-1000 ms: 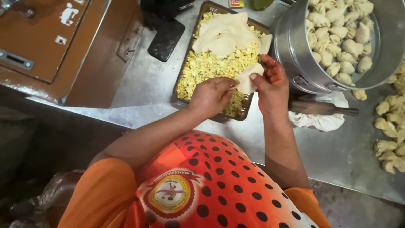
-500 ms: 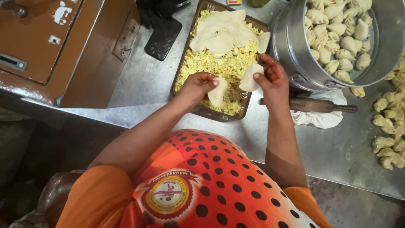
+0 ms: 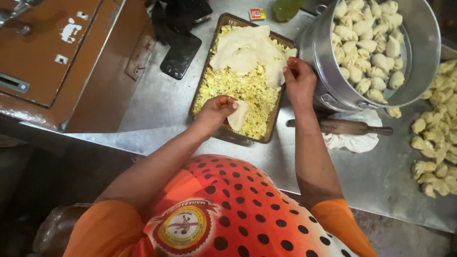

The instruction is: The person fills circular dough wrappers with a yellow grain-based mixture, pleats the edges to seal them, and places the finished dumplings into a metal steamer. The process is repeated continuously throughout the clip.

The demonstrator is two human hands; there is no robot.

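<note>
Now the two hands are working apart, where a second ago they were huddled together over the near end of the tray. On the far left a brown cabinet [image 3: 52, 52] is standing against the steel counter [image 3: 157, 104], and a dark phone [image 3: 180, 54] is lying just beside the tray's left rim [image 3: 200, 90].

The left hand [image 3: 216, 109] is curling over the yellow filling [image 3: 238, 88], its fingers pressed around one small dough round [image 3: 238, 115]; the round is resting in the cupped fingers, low over the near end of the tray. It came into this hand half a second ago and is sitting there flat, with no filling on it that I can see.

The right hand [image 3: 299, 82] is lifting away toward the tray's right edge. It is pinching the edge of another dough sheet from the pale stack [image 3: 247, 47] lying on the far half of the filling. Earlier this hand was down beside the left one; its move up to the stack suggests a fresh wrapper is being peeled off.

Further right, a steel steamer [image 3: 419, 71] is holding rows of folded dumplings [image 3: 366, 52]. A rolling pin [image 3: 347, 126] is lying across a white cloth [image 3: 354, 142] near the right wrist, and more dumplings [image 3: 435, 143] are spreading loose along the counter's right side.
</note>
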